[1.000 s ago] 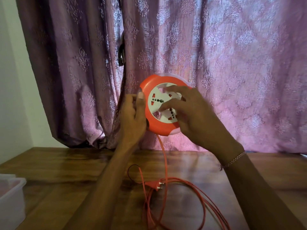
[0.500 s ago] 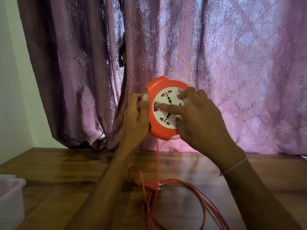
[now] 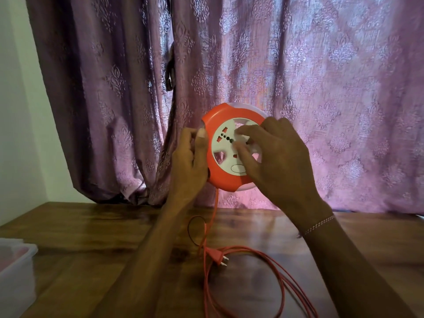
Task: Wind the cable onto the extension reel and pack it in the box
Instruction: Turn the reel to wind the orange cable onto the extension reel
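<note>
Since a second ago the white socket face has turned round under the right hand (image 3: 277,161), so the oval label now sits at the bottom, and the plug (image 3: 216,257) has slid on the surface and now points to the right.

Left hand (image 3: 189,164) grips the left rim of the extension reel (image 3: 226,154), thumb up along the orange edge and the rest of the fingers curled round the back. It's holding the reel up in the air, well above the surface (image 3: 91,244), with the socket face towards the camera. Right hand is spread over the right half of that white face, fingers bent with the tips pressing on it. They're blurred, so I can't tell whether they're hooked into the cutouts or just pushing flat.

Orange cable (image 3: 212,216) drops straight down from the bottom of the reel, just right of the left wrist, and lands on the wood below both hands. From there it lies in a few loose loops under the right forearm and runs off the bottom edge. The plug lies at the top of those loops, roughly below the reel, with a thin dark wire loop just left of it.

Translucent plastic box (image 3: 16,269) sits far out to the left of the left arm. Purple patterned curtain (image 3: 321,88) hangs right behind the reel.
</note>
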### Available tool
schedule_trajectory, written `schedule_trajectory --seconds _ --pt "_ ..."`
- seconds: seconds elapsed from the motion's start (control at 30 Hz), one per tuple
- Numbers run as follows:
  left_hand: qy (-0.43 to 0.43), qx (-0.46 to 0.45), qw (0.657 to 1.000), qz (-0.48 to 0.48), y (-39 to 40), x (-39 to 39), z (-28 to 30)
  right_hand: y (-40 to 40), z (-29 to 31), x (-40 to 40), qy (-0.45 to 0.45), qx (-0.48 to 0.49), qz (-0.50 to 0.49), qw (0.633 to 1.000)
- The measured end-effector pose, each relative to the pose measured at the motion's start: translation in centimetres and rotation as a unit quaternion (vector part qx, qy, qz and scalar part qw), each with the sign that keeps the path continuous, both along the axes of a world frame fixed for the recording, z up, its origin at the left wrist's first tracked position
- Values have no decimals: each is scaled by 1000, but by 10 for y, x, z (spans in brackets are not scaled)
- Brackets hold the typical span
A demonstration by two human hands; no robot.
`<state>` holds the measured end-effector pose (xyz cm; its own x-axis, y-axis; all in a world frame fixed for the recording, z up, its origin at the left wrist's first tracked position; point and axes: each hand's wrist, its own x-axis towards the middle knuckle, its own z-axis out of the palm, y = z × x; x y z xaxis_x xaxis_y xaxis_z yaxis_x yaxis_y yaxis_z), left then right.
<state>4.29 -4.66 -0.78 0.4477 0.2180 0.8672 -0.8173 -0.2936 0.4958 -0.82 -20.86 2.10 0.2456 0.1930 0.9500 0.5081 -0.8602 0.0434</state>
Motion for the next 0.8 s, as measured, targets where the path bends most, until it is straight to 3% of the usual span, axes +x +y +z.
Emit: schedule_trajectory --seconds 0.07,0.13,0.2,0.3,0.43,0.8 --pt "-4 -1 1000 0 0 1 1 -8 3 1 21 -77 52 995" --pt "-12 0 1000 9 1 2 1 -10 5 -2 92 -140 42 985" --pt "-16 3 1000 12 2 3 0 -9 6 -4 127 -162 0 979" --pt "-21 13 1000 18 2 4 -1 -6 5 -5 106 -162 -30 981" --pt "-21 16 1000 11 0 4 -2 -6 2 -6 52 -139 -70 986" --pt "-14 7 1000 12 -1 0 -1 9 -7 -4 73 54 -89 992"
